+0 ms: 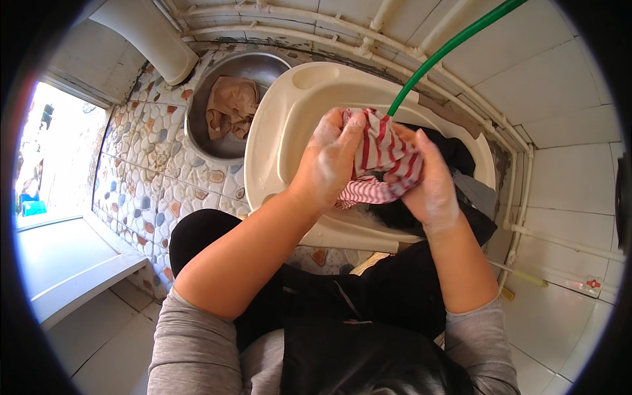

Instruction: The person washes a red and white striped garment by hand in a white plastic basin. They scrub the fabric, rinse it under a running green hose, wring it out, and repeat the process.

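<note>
Over a cream plastic tub [261, 123], my left hand [331, 158] grips the upper left part of a red-and-white striped cloth garment [382, 148], thumb on top. Soap suds coat both hands. At the garment's right side is my right hand [434, 182], slightly blurred, its fingers partly behind the cloth and its thumb raised; how firmly it holds is unclear. The lower end of a green hose [429, 69] reaches down behind the garment. Dark wet clothes [444, 148] lie in the tub's right part, some over its rim, beside a grey cloth [474, 190].
Left of the tub, a metal basin [197, 133] holds a beige cloth [232, 106] on the pebble-patterned floor. Pale pipes [296, 37] run along the tiled wall behind and to the right. A white door [69, 261] stands at the far left, by a bright opening.
</note>
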`<state>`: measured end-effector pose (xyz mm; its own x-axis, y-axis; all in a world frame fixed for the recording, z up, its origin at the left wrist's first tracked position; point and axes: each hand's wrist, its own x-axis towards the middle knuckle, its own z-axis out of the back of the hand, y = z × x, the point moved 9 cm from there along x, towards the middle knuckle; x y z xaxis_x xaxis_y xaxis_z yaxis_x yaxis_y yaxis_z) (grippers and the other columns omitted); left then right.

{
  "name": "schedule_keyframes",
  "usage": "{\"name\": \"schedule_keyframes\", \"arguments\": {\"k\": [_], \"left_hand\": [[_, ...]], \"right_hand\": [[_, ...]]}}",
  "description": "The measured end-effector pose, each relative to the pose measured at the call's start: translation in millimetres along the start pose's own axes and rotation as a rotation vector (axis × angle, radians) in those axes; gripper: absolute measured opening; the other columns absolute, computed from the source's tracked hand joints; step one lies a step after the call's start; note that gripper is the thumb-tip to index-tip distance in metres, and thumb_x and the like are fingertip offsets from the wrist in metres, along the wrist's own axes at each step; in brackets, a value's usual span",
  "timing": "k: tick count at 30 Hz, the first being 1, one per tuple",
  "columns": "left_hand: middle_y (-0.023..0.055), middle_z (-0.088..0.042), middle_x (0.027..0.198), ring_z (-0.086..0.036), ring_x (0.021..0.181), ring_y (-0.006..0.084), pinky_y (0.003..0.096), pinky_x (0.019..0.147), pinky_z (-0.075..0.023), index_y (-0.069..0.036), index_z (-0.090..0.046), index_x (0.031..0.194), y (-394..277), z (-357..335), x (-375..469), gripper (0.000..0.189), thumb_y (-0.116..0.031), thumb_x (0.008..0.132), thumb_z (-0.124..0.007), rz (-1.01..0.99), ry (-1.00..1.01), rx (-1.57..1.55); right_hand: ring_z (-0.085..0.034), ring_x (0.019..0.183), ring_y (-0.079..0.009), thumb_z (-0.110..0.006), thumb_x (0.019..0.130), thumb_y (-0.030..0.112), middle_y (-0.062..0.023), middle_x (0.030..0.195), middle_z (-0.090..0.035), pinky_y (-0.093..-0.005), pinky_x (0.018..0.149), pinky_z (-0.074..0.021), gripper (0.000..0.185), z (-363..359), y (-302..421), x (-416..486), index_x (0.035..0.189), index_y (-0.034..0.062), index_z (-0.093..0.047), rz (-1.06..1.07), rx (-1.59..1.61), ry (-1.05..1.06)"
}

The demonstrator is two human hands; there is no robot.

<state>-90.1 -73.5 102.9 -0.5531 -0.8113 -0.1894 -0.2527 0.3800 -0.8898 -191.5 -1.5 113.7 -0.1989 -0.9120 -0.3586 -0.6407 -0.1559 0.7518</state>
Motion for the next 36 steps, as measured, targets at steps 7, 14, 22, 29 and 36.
{"name": "schedule_keyframes", "arguments": {"k": [7,14,22,29,36], "left_hand": [[0.0199,-0.058,0.083,-0.061,0.075,0.0357,0.0384,0.064,-0.0497,-0.002,-0.054,0.090,-15,-62,-61,0.020,-0.014,0.081,-0.067,-0.663,0.063,0.776],[0.0143,-0.060,0.072,-0.061,0.066,0.0289,0.0341,0.055,-0.0472,-0.003,-0.059,0.090,13,9,4,0.014,-0.016,0.089,-0.055,0.018,-0.199,0.778],[0.0191,-0.062,0.080,-0.062,0.077,0.0359,0.0425,0.063,-0.0481,-0.005,-0.059,0.090,29,-26,-12,0.016,-0.017,0.091,-0.048,-0.325,-0.094,1.164],[0.0159,-0.064,0.084,-0.062,0.075,0.0291,0.0400,0.068,-0.0484,-0.001,-0.060,0.091,48,40,38,0.034,-0.030,0.096,-0.044,0.182,-0.146,0.626],[0.0097,-0.064,0.099,-0.061,0.091,0.0210,0.0380,0.086,-0.0479,-0.002,-0.058,0.108,46,-11,17,0.036,-0.034,0.099,-0.043,0.504,0.227,-0.349]], "right_hand": [[-0.049,0.062,-0.0076,-0.048,0.097,0.032,0.0015,0.074,-0.054,-0.0215,0.054,-0.0391,0.027,18,-25,20,0.086,0.0081,-0.056,0.129,-0.025,-0.027],[-0.050,0.063,-0.0101,-0.046,0.098,0.036,-0.0008,0.073,-0.052,-0.0264,0.054,-0.0420,0.034,20,-52,13,0.084,0.0070,-0.056,0.105,-0.231,-0.228],[-0.054,0.073,-0.0111,-0.052,0.096,0.029,-0.0033,0.084,-0.058,-0.0278,0.062,-0.0444,0.026,29,-63,19,0.095,0.0045,-0.059,-0.037,0.071,-0.333],[-0.056,0.075,-0.0130,-0.053,0.095,0.038,-0.0039,0.088,-0.061,-0.0313,0.067,-0.0469,0.037,20,-58,32,0.100,0.0026,-0.060,-0.098,-0.104,-0.149],[-0.063,0.086,-0.0141,-0.057,0.093,0.036,-0.0067,0.097,-0.065,-0.0309,0.074,-0.0516,0.035,13,-26,19,0.105,0.0032,-0.060,-0.178,-0.127,0.053]]}}
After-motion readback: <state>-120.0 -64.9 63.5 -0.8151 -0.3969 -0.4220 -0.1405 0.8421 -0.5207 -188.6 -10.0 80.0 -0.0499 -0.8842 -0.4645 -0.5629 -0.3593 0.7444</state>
